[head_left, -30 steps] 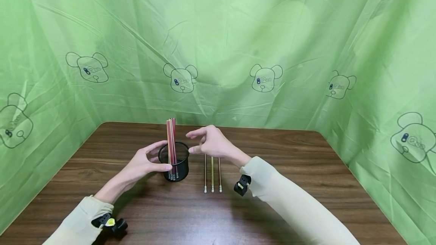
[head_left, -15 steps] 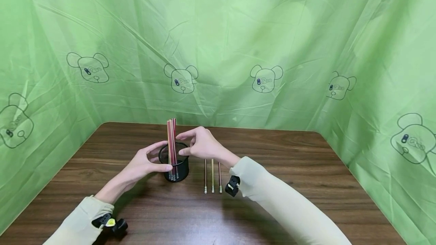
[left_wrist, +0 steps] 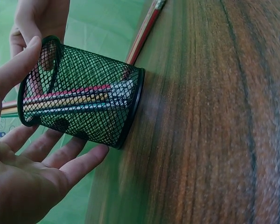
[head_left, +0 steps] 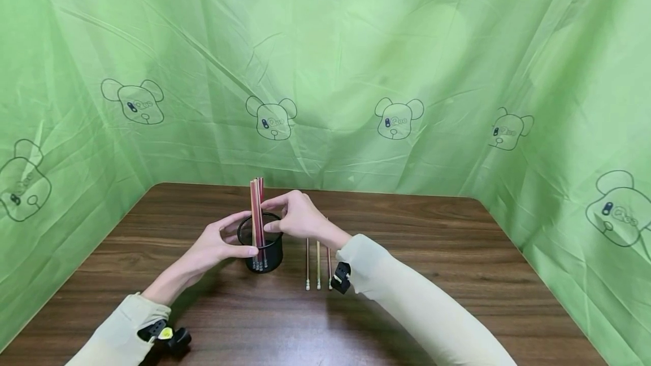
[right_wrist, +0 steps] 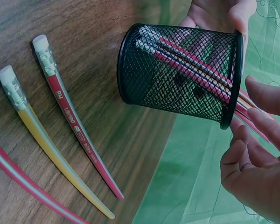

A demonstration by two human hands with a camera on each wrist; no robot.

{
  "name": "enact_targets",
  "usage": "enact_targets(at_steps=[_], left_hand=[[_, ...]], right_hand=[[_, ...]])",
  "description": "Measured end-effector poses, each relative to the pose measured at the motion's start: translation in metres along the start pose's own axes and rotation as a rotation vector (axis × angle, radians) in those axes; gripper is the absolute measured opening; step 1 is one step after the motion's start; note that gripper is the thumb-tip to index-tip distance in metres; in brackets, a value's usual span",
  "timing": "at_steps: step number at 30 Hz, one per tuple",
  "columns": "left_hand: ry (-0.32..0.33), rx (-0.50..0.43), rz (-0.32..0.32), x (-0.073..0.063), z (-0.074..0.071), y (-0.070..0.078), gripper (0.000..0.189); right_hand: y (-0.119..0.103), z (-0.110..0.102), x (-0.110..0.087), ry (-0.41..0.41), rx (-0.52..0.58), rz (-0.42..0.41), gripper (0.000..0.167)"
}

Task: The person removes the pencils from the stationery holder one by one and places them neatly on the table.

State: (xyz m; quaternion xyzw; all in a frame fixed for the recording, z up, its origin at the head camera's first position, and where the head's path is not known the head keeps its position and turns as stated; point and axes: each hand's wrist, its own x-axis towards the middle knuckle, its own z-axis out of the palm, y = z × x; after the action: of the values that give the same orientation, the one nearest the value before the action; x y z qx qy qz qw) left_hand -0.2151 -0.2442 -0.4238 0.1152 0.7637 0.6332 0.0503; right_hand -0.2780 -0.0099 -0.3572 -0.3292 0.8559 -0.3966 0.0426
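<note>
A black mesh pencil cup (head_left: 269,258) stands upright on the table, left of centre. Several striped pencils (head_left: 256,208) lean together inside it, eraser ends down. My left hand (head_left: 208,244) holds the cup from the left, thumb at the rim and fingers along the far side, as the left wrist view shows. From the right, my right hand (head_left: 302,216) reaches over the rim, thumb and index finger apart beside the pencils. Right of the cup lie a red pencil (right_wrist: 77,126), a yellow pencil (right_wrist: 51,149) and a red-and-white striped pencil (right_wrist: 23,182), partly hidden by my right arm in the head view.
The brown wood-grain table (head_left: 407,230) spreads out around the cup and pencils. Behind it and at both sides hangs a green cloth (head_left: 330,61) with bear-head drawings. Both wrists carry black strapped cameras.
My right hand has moved left, from just right of the cup to over its rim beside the pencils. The left hand and the cup have stayed in place.
</note>
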Motion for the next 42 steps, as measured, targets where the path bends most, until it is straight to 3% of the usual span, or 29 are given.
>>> enact_targets(at_steps=[7, 20, 42], left_hand=[[-0.003, -0.005, -0.004, 0.0, 0.0, 0.001, 0.088], [0.005, -0.004, -0.014, 0.0, 0.0, -0.001, 0.091], [-0.005, 0.004, -0.003, 0.0, -0.001, -0.001, 0.088]], right_hand=[[0.0, 0.004, 0.005, 0.009, -0.022, -0.032, 0.042], [-0.002, 0.007, 0.006, 0.024, -0.059, 0.009, 0.045], [0.012, 0.01, 0.002, 0.056, 0.039, -0.008, 0.048]])
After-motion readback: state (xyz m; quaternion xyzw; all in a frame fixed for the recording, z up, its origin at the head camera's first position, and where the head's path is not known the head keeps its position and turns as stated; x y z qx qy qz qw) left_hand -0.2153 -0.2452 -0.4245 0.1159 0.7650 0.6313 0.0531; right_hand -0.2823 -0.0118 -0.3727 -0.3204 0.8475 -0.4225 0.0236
